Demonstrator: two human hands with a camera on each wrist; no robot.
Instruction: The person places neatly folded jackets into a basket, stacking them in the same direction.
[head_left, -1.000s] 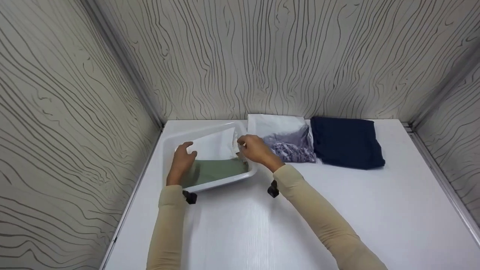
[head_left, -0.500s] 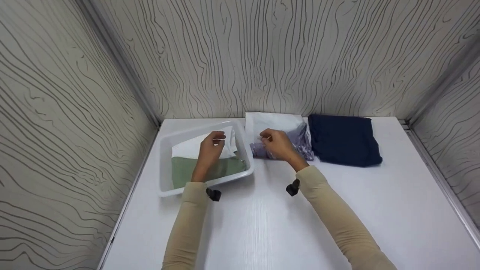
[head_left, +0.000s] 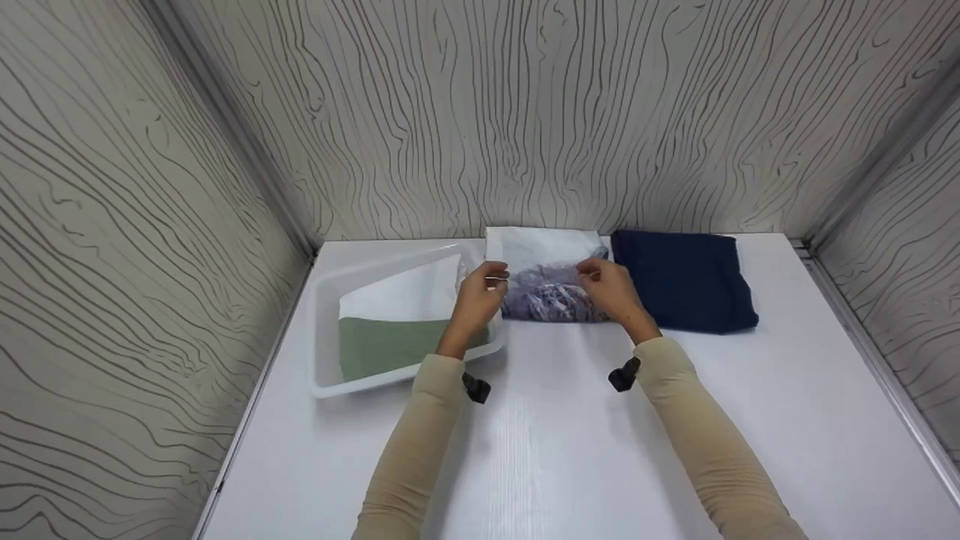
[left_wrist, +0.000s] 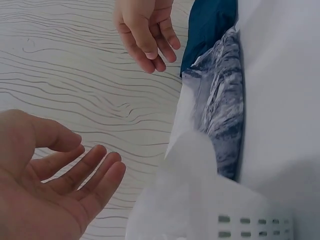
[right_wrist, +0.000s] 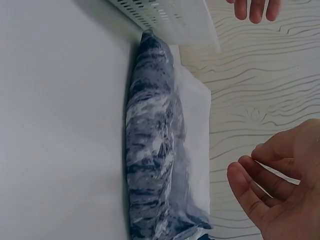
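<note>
A flat packet (head_left: 553, 300), white at the back with shiny purple-and-white patterned cloth in front, lies at the back middle of the table. My left hand (head_left: 478, 301) hovers over its left side, near the basket's right rim, fingers loosely bent and thumb apart. Above the packet's right side is my right hand (head_left: 611, 291), also relaxed, with thumb and fingertips close together. Both wrist views show the left hand (left_wrist: 65, 185) and the right hand (right_wrist: 285, 185) holding nothing, apart from the packet (right_wrist: 152, 135).
A white plastic basket (head_left: 324, 345) with slotted walls stands at the left, holding a folded green (head_left: 390, 346) and white (head_left: 405, 291) item. To the packet's right lies a folded navy cloth (head_left: 682, 281). A wood-patterned wall (head_left: 540, 135) rises behind the white table (head_left: 555, 450).
Both hands have moved right, from over the basket to over the patterned packet. The basket shifted slightly when the hands left it; its contents stayed inside.
</note>
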